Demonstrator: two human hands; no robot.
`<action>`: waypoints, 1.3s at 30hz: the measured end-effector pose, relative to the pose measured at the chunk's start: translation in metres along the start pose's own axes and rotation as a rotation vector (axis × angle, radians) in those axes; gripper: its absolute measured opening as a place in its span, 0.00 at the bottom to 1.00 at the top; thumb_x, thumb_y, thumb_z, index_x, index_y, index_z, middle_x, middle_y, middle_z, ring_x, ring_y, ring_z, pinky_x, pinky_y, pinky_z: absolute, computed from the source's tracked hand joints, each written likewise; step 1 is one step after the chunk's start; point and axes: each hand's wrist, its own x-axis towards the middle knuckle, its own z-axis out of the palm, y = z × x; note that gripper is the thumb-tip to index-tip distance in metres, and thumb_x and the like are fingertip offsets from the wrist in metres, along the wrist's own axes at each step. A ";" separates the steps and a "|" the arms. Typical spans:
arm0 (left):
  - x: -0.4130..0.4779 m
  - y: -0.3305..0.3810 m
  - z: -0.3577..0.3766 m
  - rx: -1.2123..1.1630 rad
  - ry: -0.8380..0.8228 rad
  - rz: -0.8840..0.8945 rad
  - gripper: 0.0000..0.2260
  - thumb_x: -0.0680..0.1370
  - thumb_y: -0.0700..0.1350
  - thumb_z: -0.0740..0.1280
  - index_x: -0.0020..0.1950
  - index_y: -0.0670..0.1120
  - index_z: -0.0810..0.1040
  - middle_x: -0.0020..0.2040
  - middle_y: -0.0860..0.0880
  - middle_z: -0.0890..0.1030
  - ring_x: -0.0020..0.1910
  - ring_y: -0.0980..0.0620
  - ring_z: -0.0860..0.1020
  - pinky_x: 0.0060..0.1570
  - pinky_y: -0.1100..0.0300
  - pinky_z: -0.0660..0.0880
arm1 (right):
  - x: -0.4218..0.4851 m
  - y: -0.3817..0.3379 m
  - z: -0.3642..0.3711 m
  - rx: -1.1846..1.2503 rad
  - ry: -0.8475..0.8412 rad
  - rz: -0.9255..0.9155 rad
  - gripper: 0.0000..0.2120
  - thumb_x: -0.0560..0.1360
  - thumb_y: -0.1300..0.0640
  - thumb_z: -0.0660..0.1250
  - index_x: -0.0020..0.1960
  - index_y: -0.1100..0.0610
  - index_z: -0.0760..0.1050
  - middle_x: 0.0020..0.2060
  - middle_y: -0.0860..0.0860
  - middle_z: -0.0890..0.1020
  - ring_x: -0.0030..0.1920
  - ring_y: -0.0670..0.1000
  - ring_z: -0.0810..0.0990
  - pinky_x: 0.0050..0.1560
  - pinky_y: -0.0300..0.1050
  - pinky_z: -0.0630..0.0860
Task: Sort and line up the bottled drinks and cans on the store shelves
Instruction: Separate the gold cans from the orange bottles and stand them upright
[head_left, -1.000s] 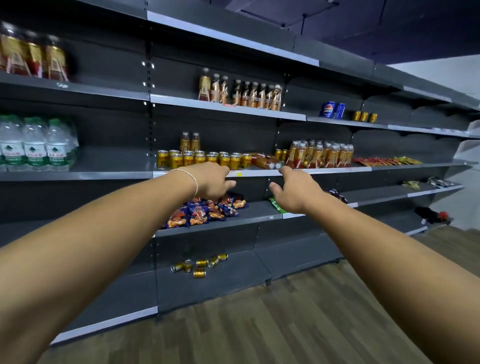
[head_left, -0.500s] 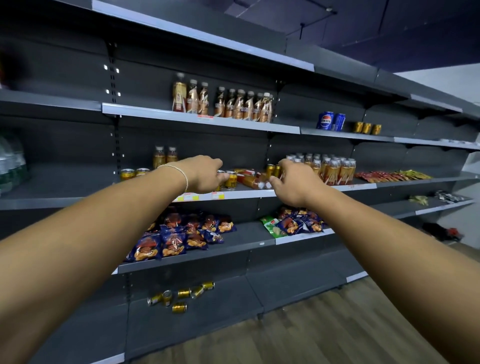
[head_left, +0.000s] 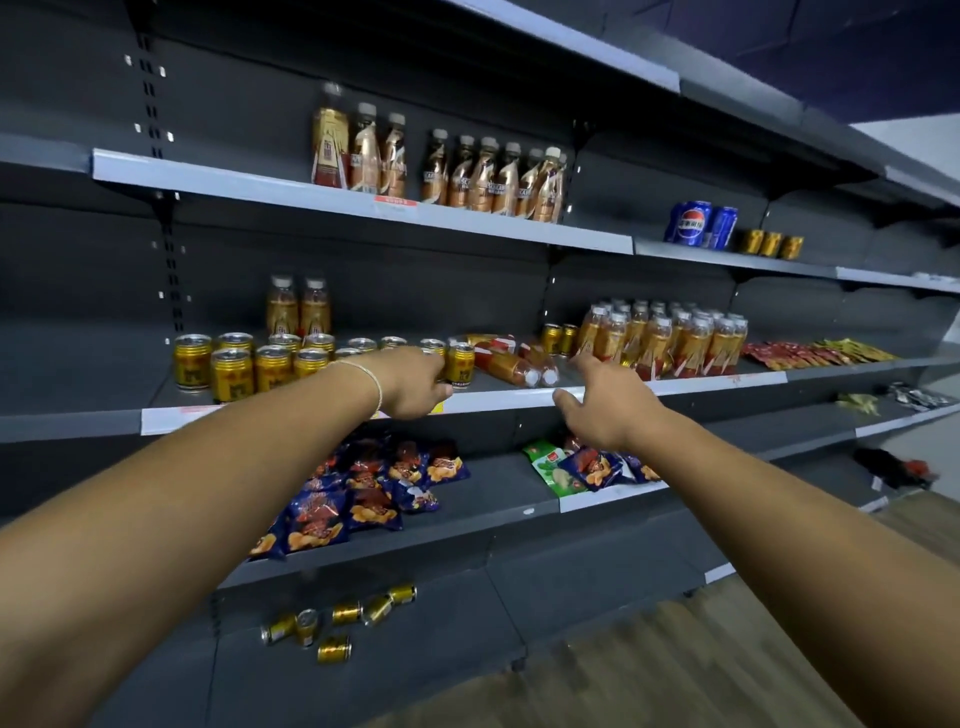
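Fallen bottles (head_left: 511, 364): Two or three orange drink bottles lie on their sides on the middle shelf (head_left: 498, 401). They are between the gold cans (head_left: 234, 364) and the standing bottles (head_left: 670, 338).
How they feel: They look full, so they are likely a bit heavy. The plastic is smooth and round, so they may roll or slip.
Where to hold: Take one round its middle, then stand it on its flat bottom.
Right hand (head_left: 608, 410): Your fingers are spread and hold nothing. They are near the fallen bottles.
Left hand (head_left: 413, 382): It is at the end of the can row, just beside one end can (head_left: 460, 364). Your fingers are hidden, so I cannot tell if they hold it.
Cans: They are stiff metal and small, so they are easy to knock over.
Shelf: It is flat, dark and smooth, so things may slide on it.
Room: Tall bottles (head_left: 467, 166) and blue cans (head_left: 701, 223) sit on the shelf above. Chip bags (head_left: 363, 488) lie below, and loose cans (head_left: 337, 618) lie lowest. The floor (head_left: 675, 675) is wood.
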 end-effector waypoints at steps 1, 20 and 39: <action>0.016 -0.006 0.001 0.004 -0.001 0.001 0.22 0.83 0.58 0.54 0.69 0.45 0.69 0.67 0.43 0.73 0.64 0.43 0.73 0.63 0.49 0.70 | 0.017 0.001 0.003 -0.003 0.002 0.002 0.25 0.81 0.47 0.60 0.74 0.58 0.65 0.66 0.60 0.75 0.64 0.61 0.74 0.63 0.55 0.74; 0.255 -0.062 0.015 0.020 0.053 0.060 0.24 0.82 0.59 0.56 0.74 0.49 0.65 0.70 0.45 0.71 0.65 0.45 0.73 0.62 0.49 0.74 | 0.248 0.030 0.061 0.050 0.048 0.029 0.28 0.81 0.47 0.61 0.77 0.58 0.61 0.67 0.60 0.75 0.65 0.61 0.75 0.61 0.52 0.74; 0.422 -0.028 0.084 0.050 -0.094 -0.194 0.22 0.82 0.57 0.56 0.72 0.47 0.69 0.68 0.43 0.73 0.62 0.42 0.75 0.60 0.50 0.74 | 0.436 0.146 0.156 0.187 -0.107 -0.187 0.26 0.80 0.45 0.63 0.75 0.50 0.63 0.69 0.54 0.74 0.65 0.58 0.76 0.59 0.51 0.79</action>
